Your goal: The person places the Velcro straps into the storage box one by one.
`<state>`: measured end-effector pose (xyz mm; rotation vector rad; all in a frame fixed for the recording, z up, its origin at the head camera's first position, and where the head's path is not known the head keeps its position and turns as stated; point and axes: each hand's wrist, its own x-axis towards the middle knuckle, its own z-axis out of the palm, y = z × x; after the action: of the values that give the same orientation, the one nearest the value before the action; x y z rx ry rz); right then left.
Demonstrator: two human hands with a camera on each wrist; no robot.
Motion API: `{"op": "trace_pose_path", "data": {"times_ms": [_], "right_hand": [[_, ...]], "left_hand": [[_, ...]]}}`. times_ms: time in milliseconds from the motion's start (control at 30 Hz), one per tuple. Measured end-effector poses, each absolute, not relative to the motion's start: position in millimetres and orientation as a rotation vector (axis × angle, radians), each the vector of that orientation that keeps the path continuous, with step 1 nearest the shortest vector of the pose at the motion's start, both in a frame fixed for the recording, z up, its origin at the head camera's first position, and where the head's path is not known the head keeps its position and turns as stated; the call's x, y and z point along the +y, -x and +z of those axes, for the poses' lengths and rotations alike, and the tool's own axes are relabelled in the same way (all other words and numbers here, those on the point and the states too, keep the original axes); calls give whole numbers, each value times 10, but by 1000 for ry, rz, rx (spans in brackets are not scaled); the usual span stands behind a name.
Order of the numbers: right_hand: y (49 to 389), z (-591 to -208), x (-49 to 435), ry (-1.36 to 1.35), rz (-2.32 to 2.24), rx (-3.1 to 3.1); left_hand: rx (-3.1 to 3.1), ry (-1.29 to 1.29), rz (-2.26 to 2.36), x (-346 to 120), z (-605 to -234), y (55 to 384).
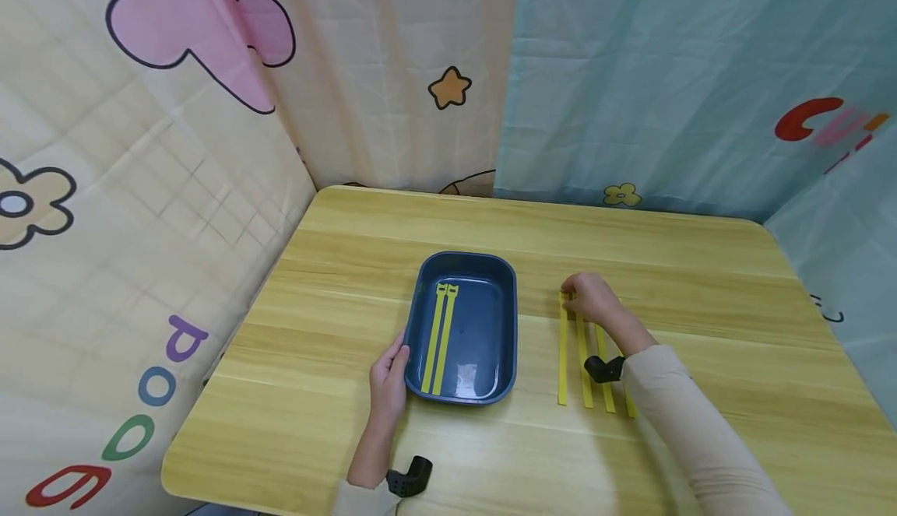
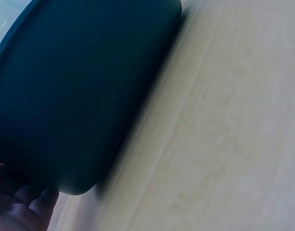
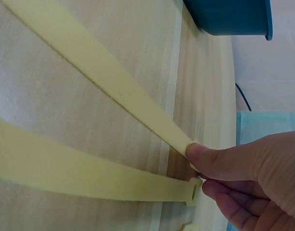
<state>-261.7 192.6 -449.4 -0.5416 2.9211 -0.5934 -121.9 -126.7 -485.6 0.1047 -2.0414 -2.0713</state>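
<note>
My left hand (image 1: 388,384) grips the near left side of a dark blue rectangular tray (image 1: 483,329), thumb at the rim. Two yellow hook-and-loop cable ties (image 1: 444,342) lie side by side in the tray's left half, slotted heads at the far end. To the right of the tray, my right hand (image 1: 596,298) pinches the head end of the leftmost loose cable tie (image 3: 123,89) between thumb and fingers. Beside it on the table lies another cable tie (image 3: 90,173), its slotted head close to my fingertips. My right hand and wrist partly cover the ties farther right.
The tray and ties are on a light wood table (image 1: 294,329). Printed curtains (image 1: 392,111) hang along its back and sides. A black wrist camera (image 1: 604,369) sits on my right wrist, another black wrist camera (image 1: 409,477) on my left.
</note>
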Motion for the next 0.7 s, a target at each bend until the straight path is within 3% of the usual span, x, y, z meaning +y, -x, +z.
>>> {"op": "trace_pose_path", "data": {"times_ms": [700], "right_hand": [[2615,-4568,1904,486,-757,2984]], "left_hand": [[-2044,-119,-2077,-1266,-4848,1224]]}}
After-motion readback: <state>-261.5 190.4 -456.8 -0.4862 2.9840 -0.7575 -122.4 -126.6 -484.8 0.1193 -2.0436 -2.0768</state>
